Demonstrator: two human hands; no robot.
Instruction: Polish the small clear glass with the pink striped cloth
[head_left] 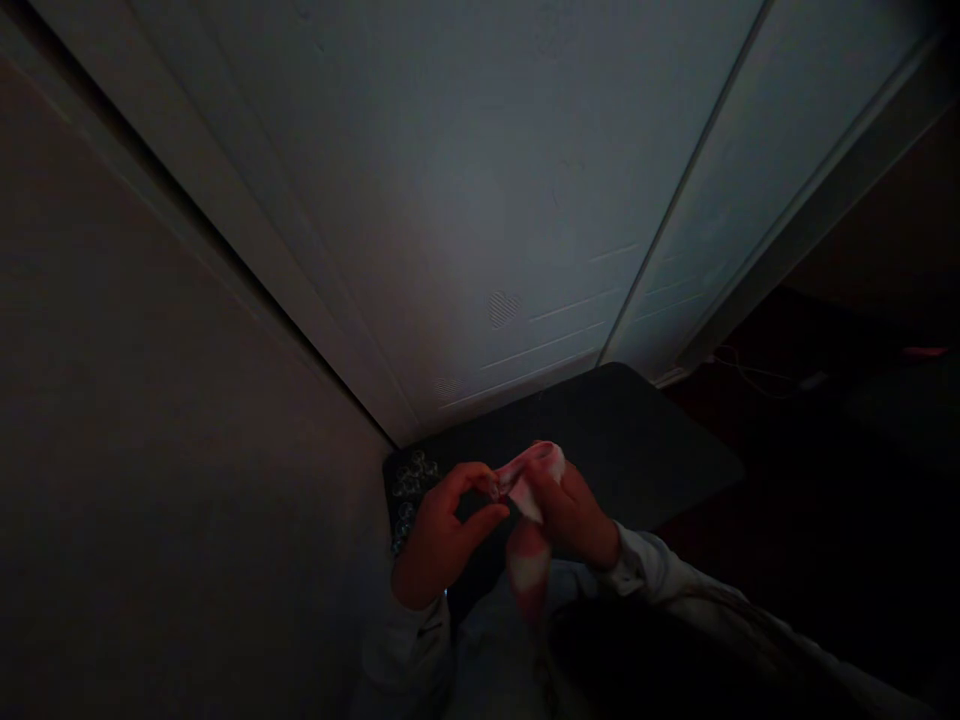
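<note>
A pink and white piece of cloth, which looks like a sock (529, 568), hangs down between my hands. My right hand (576, 510) is closed around its upper part, with the thumb pressed on the fabric. At the left end of the cloth, my left hand (444, 530) has its fingertips on the edge, with the thumb held a little apart below. The scene is dark, and the exact grip of the left fingertips is hard to make out.
Below my hands lies a dark flat surface (637, 440) with rounded corners. Small clear ring-like objects (415, 474) sit at its left end. Beyond stands a pale panelled door or cabinet front (465, 200). A white cable (757, 378) lies at the right.
</note>
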